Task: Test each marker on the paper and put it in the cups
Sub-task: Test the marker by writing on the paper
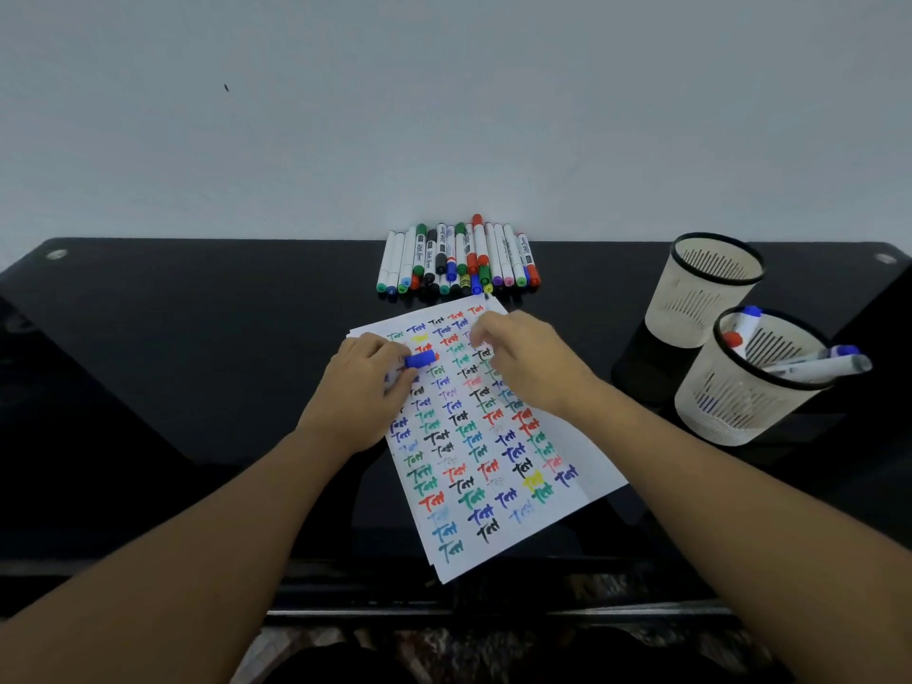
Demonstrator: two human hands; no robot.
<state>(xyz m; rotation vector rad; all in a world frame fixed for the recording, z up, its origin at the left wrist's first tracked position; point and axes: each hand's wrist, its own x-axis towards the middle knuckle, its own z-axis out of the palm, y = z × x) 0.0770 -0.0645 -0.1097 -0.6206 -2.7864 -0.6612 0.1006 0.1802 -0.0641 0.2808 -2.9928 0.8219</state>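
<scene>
The left hand (362, 387) gripped a marker (419, 359) by its barrel, blue cap pointing right, over the paper (493, 436). The right hand (523, 360) hovered just beside the cap, fingers loosely curled and holding nothing. Unsorted markers (456, 261) lay beyond the paper; two cups (710, 288) stood at right, the nearer (740, 387) containing markers.

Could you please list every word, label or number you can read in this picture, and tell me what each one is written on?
"Test": handwritten again and again in rows on the paper, in blue, green, red, black, yellow and pink ink; some faint ones are hard to make out.
Printed labels on the barrels of the markers by the wall: too small and blurred to read.
The two cups carry no visible text.
</scene>
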